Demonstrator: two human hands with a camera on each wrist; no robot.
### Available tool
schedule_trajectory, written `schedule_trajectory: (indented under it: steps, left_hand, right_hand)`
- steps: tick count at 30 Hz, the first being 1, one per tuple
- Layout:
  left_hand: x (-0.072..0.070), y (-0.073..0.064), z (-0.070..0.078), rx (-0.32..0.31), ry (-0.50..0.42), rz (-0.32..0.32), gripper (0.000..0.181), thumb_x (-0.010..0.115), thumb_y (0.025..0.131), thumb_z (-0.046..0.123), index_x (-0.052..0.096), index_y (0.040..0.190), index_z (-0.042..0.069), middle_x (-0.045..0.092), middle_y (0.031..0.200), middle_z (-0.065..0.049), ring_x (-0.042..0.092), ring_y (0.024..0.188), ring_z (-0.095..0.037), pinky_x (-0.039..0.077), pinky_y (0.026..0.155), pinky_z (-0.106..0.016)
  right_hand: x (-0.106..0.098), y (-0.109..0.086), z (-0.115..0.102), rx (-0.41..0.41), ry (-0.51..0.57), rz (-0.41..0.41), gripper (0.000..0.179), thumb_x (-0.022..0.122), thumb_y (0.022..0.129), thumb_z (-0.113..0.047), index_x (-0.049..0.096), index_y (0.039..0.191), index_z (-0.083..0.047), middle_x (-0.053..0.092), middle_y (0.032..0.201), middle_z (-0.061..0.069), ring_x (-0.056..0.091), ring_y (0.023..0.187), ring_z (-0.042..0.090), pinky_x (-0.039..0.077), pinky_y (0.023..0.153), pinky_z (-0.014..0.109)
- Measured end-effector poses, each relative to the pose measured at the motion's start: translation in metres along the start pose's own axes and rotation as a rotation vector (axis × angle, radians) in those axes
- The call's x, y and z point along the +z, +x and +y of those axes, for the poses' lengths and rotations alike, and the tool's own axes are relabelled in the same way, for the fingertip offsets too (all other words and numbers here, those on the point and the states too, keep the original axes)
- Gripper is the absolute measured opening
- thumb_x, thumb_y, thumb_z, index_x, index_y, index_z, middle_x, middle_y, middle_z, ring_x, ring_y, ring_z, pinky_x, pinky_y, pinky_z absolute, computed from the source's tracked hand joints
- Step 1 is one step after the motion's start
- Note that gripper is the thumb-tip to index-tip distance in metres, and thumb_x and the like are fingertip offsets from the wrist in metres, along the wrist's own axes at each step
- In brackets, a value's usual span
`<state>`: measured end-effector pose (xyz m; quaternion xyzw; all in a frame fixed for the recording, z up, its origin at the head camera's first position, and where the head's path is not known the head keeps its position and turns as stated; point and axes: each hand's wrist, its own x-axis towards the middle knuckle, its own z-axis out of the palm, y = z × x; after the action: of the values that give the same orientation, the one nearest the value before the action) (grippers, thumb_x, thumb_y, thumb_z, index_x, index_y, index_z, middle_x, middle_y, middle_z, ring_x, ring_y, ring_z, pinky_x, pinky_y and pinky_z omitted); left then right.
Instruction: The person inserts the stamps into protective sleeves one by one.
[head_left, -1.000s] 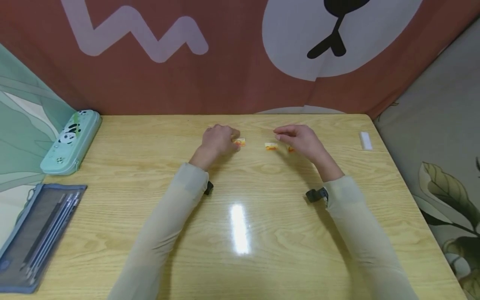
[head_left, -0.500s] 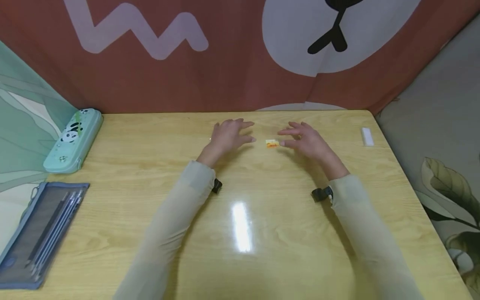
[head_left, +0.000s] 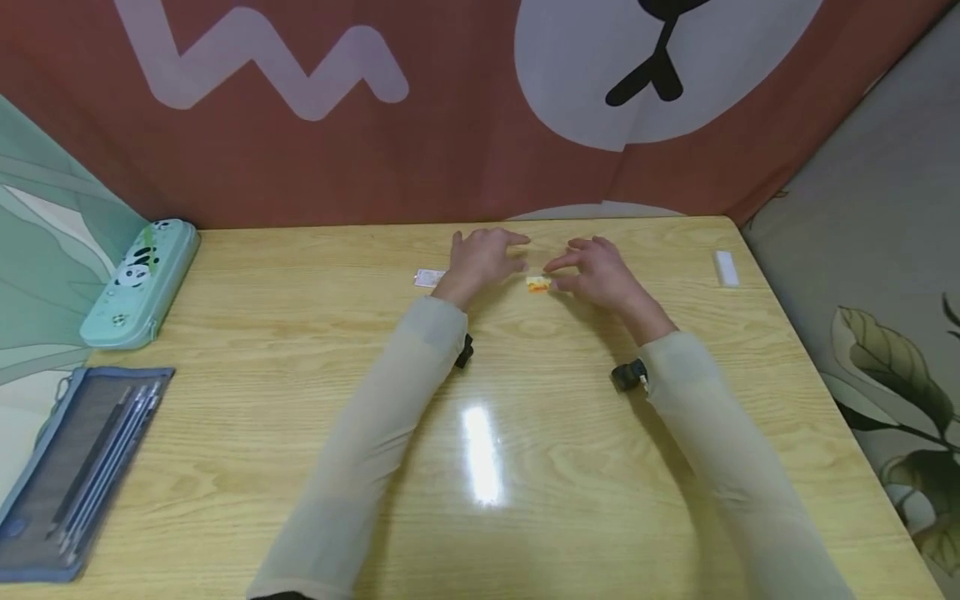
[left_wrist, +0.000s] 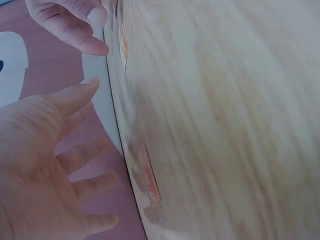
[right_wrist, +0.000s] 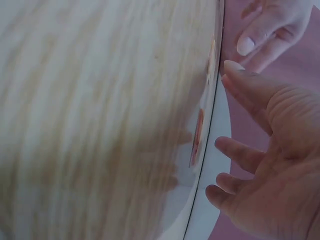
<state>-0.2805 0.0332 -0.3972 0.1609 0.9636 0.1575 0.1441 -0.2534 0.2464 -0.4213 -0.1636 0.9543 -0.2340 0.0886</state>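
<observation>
Wood-grained desk [head_left: 585, 467], red-brown cloth [head_left: 450, 167] behind. Left hand [head_left: 483, 260], right hand [head_left: 600, 277]: fingers spread on both. Yellow-orange slip [head_left: 537, 284]: on the desk, between the two hands' fingers. Pale slip [head_left: 428, 277]: left of left fingers. White block [head_left: 726, 268]: well right of right fingers. Panda case [head_left: 140, 287]: far left of left fingers.

A panda-printed case [head_left: 140, 285] lies near a blue-edged pouch [head_left: 82, 475].

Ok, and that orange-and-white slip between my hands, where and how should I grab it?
I'd pinch the orange-and-white slip by its right short end, coming in low from the right: it lies flat on the table and looks thin, so an edge likely offers the best hold, and your right hand is beside that end.
</observation>
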Motion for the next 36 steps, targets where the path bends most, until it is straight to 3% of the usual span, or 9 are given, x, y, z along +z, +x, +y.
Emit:
schedule_trajectory:
  steps: [5, 7, 10, 14, 23, 28, 36]
  left_hand:
    - [0.002, 0.01, 0.002, -0.019, 0.021, -0.027, 0.05, 0.063, 0.099, 0.047, 0.051, 0.147, 0.042, 0.048, 0.157, 0.01, 0.047, 0.145, -0.022, 0.014, 0.127, -0.062]
    - [0.002, 0.013, 0.001, -0.024, 0.02, -0.03, 0.05, 0.063, 0.099, 0.046, 0.051, 0.147, 0.042, 0.048, 0.157, 0.01, 0.046, 0.145, -0.022, 0.015, 0.128, -0.06]
    - [0.004, 0.016, 0.001, -0.035, -0.002, -0.035, 0.05, 0.064, 0.098, 0.044, 0.052, 0.147, 0.041, 0.049, 0.156, 0.01, 0.046, 0.145, -0.023, 0.03, 0.123, -0.055]
    - [0.007, 0.019, 0.004, -0.049, -0.023, -0.024, 0.049, 0.067, 0.097, 0.042, 0.055, 0.145, 0.039, 0.052, 0.154, 0.008, 0.051, 0.14, -0.024, 0.048, 0.107, -0.049]
    - [0.014, 0.021, 0.011, -0.082, -0.002, 0.01, 0.041, 0.07, 0.096, 0.04, 0.064, 0.137, 0.036, 0.057, 0.148, 0.01, 0.056, 0.133, -0.022, 0.048, 0.107, -0.049]
    - [0.014, 0.021, 0.011, -0.091, 0.006, 0.034, 0.038, 0.07, 0.096, 0.039, 0.066, 0.133, 0.036, 0.061, 0.143, 0.01, 0.059, 0.13, -0.02, 0.053, 0.101, -0.045]
    - [0.017, 0.019, 0.011, -0.123, -0.016, 0.043, 0.032, 0.07, 0.095, 0.043, 0.069, 0.127, 0.042, 0.064, 0.139, 0.016, 0.059, 0.132, -0.016, 0.053, 0.104, -0.04]
  right_hand:
    - [0.002, 0.001, 0.003, 0.042, 0.011, 0.025, 0.03, 0.075, 0.093, -0.025, 0.076, 0.12, -0.012, 0.069, 0.132, 0.014, 0.046, 0.141, 0.039, 0.023, 0.125, 0.056]
    - [0.001, 0.001, 0.003, 0.047, 0.016, 0.04, 0.03, 0.076, 0.092, -0.025, 0.076, 0.119, -0.013, 0.071, 0.129, 0.013, 0.047, 0.141, 0.039, 0.022, 0.125, 0.056]
    - [0.001, 0.002, 0.001, 0.028, 0.0, 0.049, 0.029, 0.078, 0.09, -0.025, 0.077, 0.118, -0.014, 0.072, 0.126, 0.013, 0.049, 0.139, 0.037, 0.022, 0.125, 0.056]
    - [0.001, 0.003, -0.002, 0.011, -0.027, 0.039, 0.028, 0.078, 0.09, -0.026, 0.078, 0.116, -0.015, 0.072, 0.126, 0.013, 0.05, 0.137, 0.035, 0.021, 0.125, 0.054]
    - [0.004, 0.004, -0.006, 0.087, -0.056, 0.015, 0.026, 0.078, 0.09, -0.03, 0.079, 0.114, -0.021, 0.06, 0.144, 0.014, 0.04, 0.143, 0.036, 0.025, 0.125, 0.053]
    - [0.004, 0.003, -0.007, 0.088, -0.052, 0.031, 0.024, 0.078, 0.089, -0.029, 0.079, 0.112, -0.021, 0.06, 0.143, 0.013, 0.04, 0.143, 0.037, 0.026, 0.124, 0.054]
    - [0.005, 0.002, -0.005, 0.09, -0.062, 0.043, 0.02, 0.079, 0.088, -0.028, 0.081, 0.107, -0.022, 0.061, 0.142, 0.012, 0.039, 0.144, 0.038, 0.022, 0.127, 0.053]
